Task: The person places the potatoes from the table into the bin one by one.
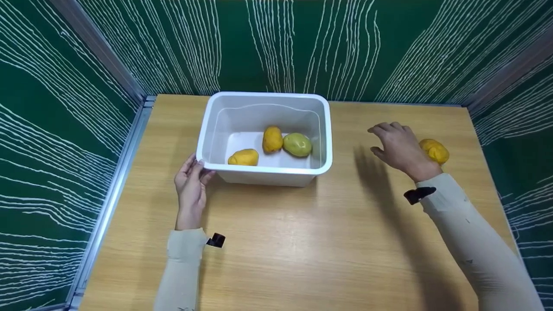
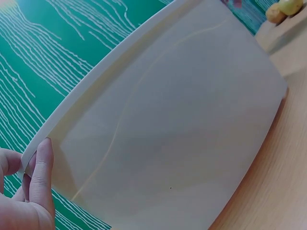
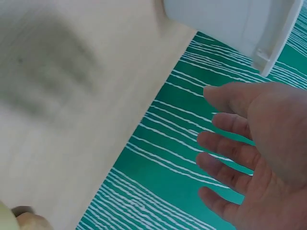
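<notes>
A white plastic bin (image 1: 263,177) stands toward the back of the wooden table. Its near-left corner rim is pinched by my left hand (image 1: 190,190), with thumb and fingers on either side of the rim in the left wrist view. Inside the bin lie two yellow mango-like fruits, one at the front (image 1: 243,157) and one in the middle (image 1: 272,139), plus a green one (image 1: 297,144). My right hand (image 1: 399,147) hangs over the table right of the bin, fingers spread and holding nothing. Partly behind its wrist sits another yellow fruit (image 1: 434,151).
In the left wrist view, a yellow-green fruit (image 2: 290,5) sits beside a yellow one; my right hand hides it in the head view. Green walls (image 1: 302,47) with white wavy lines enclose the table (image 1: 276,242) at the back and sides.
</notes>
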Demonstrator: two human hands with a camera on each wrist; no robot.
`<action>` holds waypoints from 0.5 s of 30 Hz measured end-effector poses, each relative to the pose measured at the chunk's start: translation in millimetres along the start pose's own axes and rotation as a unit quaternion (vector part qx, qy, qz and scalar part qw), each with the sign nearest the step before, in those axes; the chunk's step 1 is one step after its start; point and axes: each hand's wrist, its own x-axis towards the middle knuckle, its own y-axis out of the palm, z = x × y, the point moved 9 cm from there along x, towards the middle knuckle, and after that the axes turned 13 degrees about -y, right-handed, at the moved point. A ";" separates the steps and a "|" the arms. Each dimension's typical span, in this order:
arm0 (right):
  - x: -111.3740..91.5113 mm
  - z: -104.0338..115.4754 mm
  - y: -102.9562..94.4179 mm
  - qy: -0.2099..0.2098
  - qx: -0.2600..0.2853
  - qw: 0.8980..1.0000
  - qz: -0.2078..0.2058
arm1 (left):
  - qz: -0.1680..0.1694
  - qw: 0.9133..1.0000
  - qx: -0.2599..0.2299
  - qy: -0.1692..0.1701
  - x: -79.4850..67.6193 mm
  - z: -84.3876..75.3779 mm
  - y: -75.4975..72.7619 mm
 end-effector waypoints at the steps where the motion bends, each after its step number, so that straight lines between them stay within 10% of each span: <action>1: -2.1 -0.9 1.5 0.003 0.000 1.000 0.004 | 0.002 1.000 -0.002 0.001 0.0 -0.2 0.3; 15: -34.9 -14.6 16.7 0.026 -0.016 1.000 -0.005 | 0.001 1.000 0.007 0.007 0.2 -0.8 -1.0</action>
